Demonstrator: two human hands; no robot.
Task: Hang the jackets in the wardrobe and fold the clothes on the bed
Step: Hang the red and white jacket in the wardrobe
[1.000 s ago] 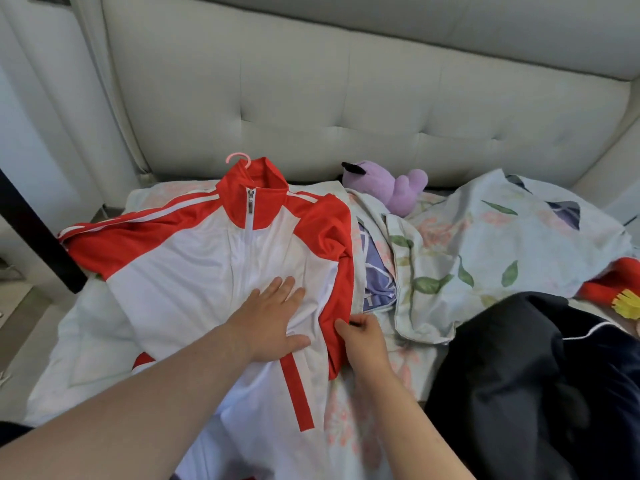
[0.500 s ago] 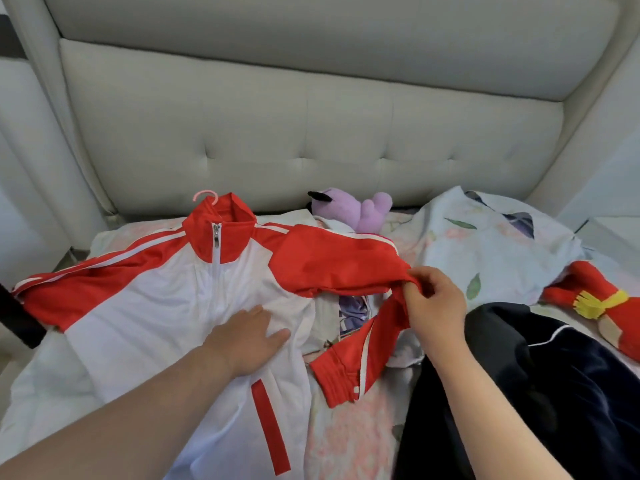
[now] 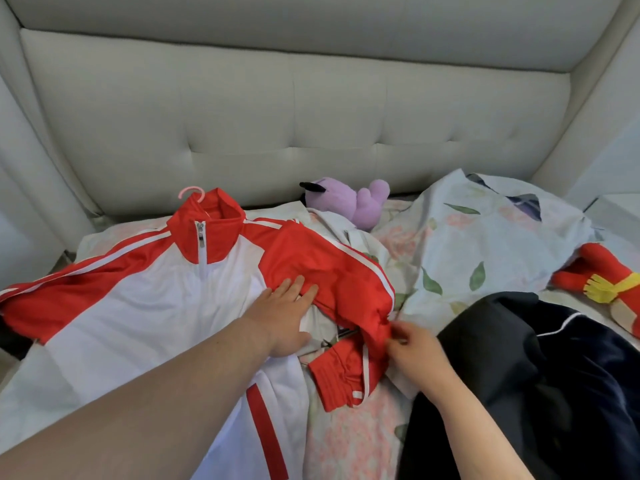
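Observation:
A red and white track jacket lies front-up on the bed, zipped, with a pink hanger hook poking out behind its collar. My left hand rests flat on the jacket's chest, fingers straight, touching the base of the red sleeve. That sleeve is bent at the elbow, and my right hand pinches it near the fold, just above the cuff. A dark navy jacket with thin white piping is heaped at the right, under my right forearm.
A floral sheet is rumpled across the bed's right half. A purple plush toy sits against the padded grey headboard. A red and yellow plush lies at the far right. The bed's left edge drops off near the jacket's other sleeve.
My right hand pulled the red sleeve out from the jacket's side, then lowered it closer to me. My left hand slid up the chest toward the sleeve's base.

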